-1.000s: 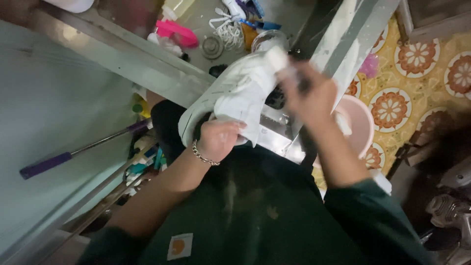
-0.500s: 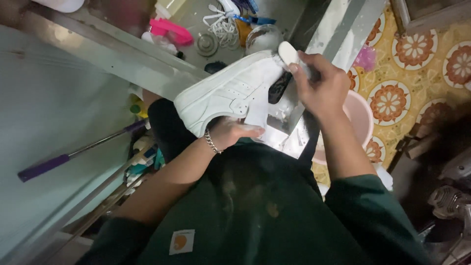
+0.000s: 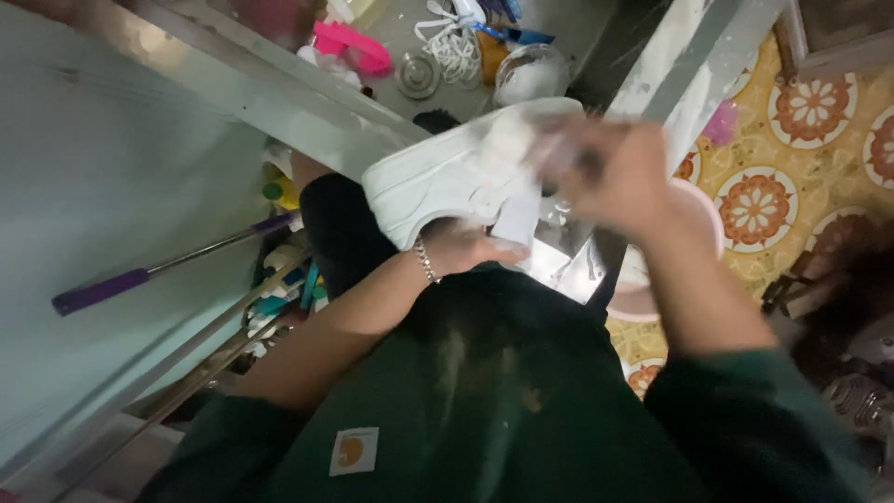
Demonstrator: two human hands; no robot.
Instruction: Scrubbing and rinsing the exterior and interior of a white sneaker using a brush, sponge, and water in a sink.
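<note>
Head view looks down at 2 hands and 1 white shoe [image 3: 447,177]. The shoe lies on its side in front of the person's body, above the lap, with its toe pointing to the left. The left hand [image 3: 466,250] is under the shoe and holds it up from below. Its fingers are curled in under the sole, pressed close together. A thin silver bracelet [image 3: 426,262] sits on that wrist. The right hand [image 3: 619,177] is at the heel end of the shoe, on top. It is very blurry. The fingers look bent around something small and pale, but I cannot tell what it is or how tight the grip is.

A dark green apron [image 3: 484,401] covers the person's front. A pink bowl [image 3: 694,251] sits on the floor under the right arm. The floor [image 3: 819,168] has yellow tiles with orange flower shapes. To the left, a stick with a purple handle [image 3: 102,291] leans near a grey metal frame [image 3: 233,74]. White laces [image 3: 456,47] lie at the top.
</note>
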